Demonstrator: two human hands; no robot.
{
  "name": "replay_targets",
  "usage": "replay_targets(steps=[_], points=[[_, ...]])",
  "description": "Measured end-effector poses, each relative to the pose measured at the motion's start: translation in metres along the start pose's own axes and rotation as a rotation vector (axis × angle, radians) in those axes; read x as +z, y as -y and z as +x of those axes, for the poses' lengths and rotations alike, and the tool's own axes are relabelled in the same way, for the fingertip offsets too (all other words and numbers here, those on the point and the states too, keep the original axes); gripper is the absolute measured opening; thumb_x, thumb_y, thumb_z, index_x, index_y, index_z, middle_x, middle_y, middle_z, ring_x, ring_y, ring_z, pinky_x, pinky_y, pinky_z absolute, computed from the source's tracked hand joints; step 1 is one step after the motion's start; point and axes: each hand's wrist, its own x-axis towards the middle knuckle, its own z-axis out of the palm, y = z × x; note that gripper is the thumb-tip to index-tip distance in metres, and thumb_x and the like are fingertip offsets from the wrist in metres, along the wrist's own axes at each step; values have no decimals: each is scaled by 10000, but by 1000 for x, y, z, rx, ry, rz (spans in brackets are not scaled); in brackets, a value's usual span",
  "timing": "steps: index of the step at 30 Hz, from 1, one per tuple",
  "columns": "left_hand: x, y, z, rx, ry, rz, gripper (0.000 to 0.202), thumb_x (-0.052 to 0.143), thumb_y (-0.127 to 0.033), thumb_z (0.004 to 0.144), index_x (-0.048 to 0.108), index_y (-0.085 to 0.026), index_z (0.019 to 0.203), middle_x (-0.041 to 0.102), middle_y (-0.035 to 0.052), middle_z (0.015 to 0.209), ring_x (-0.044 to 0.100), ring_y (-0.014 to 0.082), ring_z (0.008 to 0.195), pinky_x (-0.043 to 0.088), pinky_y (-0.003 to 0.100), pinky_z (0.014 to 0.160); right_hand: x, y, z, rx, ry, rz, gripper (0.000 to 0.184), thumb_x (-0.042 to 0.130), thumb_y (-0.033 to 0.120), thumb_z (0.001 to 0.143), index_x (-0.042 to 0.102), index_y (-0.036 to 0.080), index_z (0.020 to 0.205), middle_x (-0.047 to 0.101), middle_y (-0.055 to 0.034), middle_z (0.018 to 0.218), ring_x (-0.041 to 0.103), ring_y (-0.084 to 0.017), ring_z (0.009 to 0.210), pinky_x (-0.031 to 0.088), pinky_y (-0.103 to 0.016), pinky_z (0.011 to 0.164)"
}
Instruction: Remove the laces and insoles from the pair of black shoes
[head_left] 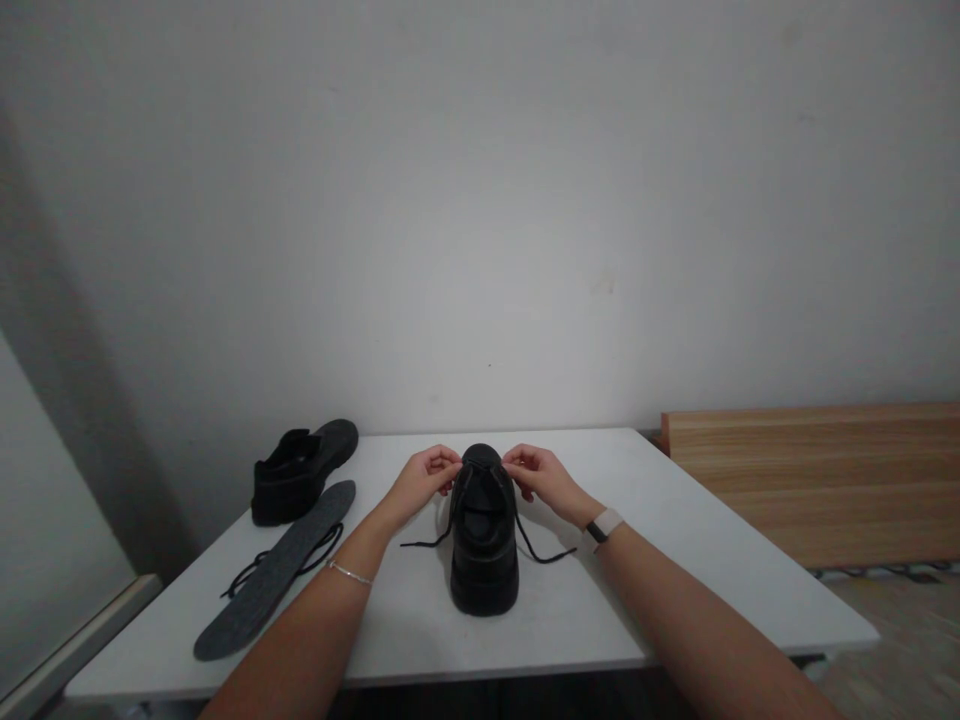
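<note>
A black shoe [485, 578] stands upright on the white table, heel towards me and toe towards the wall. My left hand [421, 484] is at the left side of its lacing, thumb and fingers pinched on the shoelace [424, 544]. Opposite it, my right hand [546, 480] pinches the lace at the right side of the lacing. The fingertips are small in view, so the exact grip is hard to see. Loose lace ends trail onto the table on both sides of the shoe. Its opening faces up, dark inside.
At the table's left lie a second black shoe [285, 490], a grey felt insole [277, 575] and a black lace [324, 548] partly under the insole. The white table [600, 620] meets a pale wall [487, 220]. A wood-grain board [810, 480] stands beyond the right edge.
</note>
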Motion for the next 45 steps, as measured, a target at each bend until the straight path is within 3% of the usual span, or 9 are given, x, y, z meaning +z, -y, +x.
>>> replay_targets(steps=[12,18,23,31,36,38,41,43,45], points=[[4,-2,1,95,-105,34,295,787,-414,699,642,-162,749,630,18,718,569,150,703,440,241,653,4,-2,3,-84,-99,-35,278,719,428,754,589,182,763,546,38,632,443,-72,475,354,-213,403],[4,-6,-2,62,-51,-63,309,773,-404,728,604,-178,857,662,16,771,597,149,752,435,250,722,9,2,0,-62,-65,134,342,716,469,744,516,216,857,506,69,644,413,-75,489,333,-223,430],[4,-10,-5,17,-23,-127,340,791,-330,689,588,-183,919,655,0,758,593,137,723,416,237,699,5,10,-2,-51,-70,263,395,783,372,667,526,214,922,476,87,604,386,-79,527,299,-241,519],[-3,-6,3,77,-283,-135,260,776,-109,556,620,-157,759,572,-51,649,511,85,641,373,186,635,-10,5,6,-117,-250,362,335,820,282,621,612,201,870,512,71,599,412,-102,607,316,-267,622],[-4,-6,4,32,-334,-308,223,736,-196,618,578,-163,771,586,-36,657,578,111,651,479,226,650,-14,16,3,-117,-295,513,328,821,322,639,618,208,870,512,64,615,452,-103,604,364,-266,618],[-5,-10,2,14,-308,-401,242,736,-223,640,566,-168,802,556,-48,631,567,103,594,491,215,576,-15,22,1,-106,-273,581,328,818,321,648,617,210,882,488,72,605,426,-84,555,365,-250,574],[-7,-19,-1,8,-252,-530,278,768,-181,636,569,-164,830,487,-76,612,430,40,458,306,108,369,-17,27,-2,-93,-231,653,303,803,306,673,625,204,897,443,85,577,318,-44,462,289,-207,463],[-10,-25,-3,7,-196,-612,273,768,-149,648,588,-150,854,492,-65,647,357,13,421,191,84,310,-20,28,-3,-91,-208,677,283,785,307,694,639,198,910,435,92,564,232,-23,414,213,-195,404],[-15,-30,-7,8,-131,-693,245,746,-142,681,610,-137,885,506,-47,683,347,4,420,186,70,291,-24,28,-4,-88,-186,683,271,764,313,714,654,197,932,450,96,564,147,-8,380,149,-196,364]])
